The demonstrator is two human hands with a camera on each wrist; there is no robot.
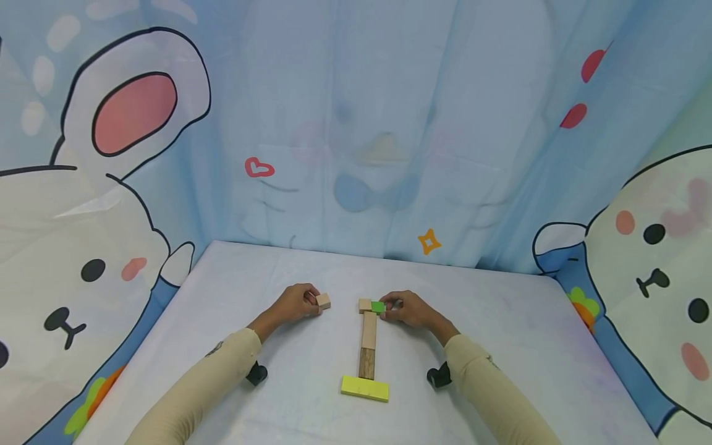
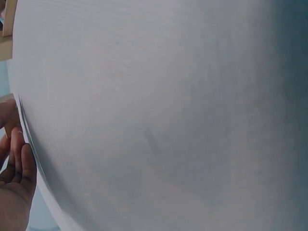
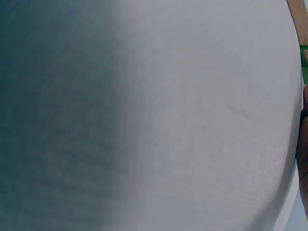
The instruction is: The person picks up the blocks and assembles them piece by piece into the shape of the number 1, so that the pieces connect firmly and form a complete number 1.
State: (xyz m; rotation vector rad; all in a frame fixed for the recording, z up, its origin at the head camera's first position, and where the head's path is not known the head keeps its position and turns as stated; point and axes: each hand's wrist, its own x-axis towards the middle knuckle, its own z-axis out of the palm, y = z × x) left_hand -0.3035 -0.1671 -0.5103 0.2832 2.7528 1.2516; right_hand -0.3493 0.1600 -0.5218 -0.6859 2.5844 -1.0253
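Observation:
In the head view my left hand (image 1: 297, 301) pinches a small plain wooden block (image 1: 324, 301) between thumb and fingers, left of a row of blocks. My right hand (image 1: 410, 308) holds a small green block (image 1: 377, 307) at its right side. That green block sits beside a pale wooden block (image 1: 364, 305) at the far end of the row. Nearer to me follow a long pale block (image 1: 369, 330), a darker brown block (image 1: 367, 363) and a yellow block (image 1: 364, 388) lying crosswise. The left wrist view catches the left hand (image 2: 18, 166) at its edge; the right wrist view shows little of the right hand (image 3: 303, 149).
A white cloth covers the table (image 1: 311, 352). Behind it hangs a light blue curtain (image 1: 361, 123) with printed cartoon animals on both sides. A black wrist device (image 1: 257, 374) hangs under the left forearm, and another black device (image 1: 439, 375) under the right.

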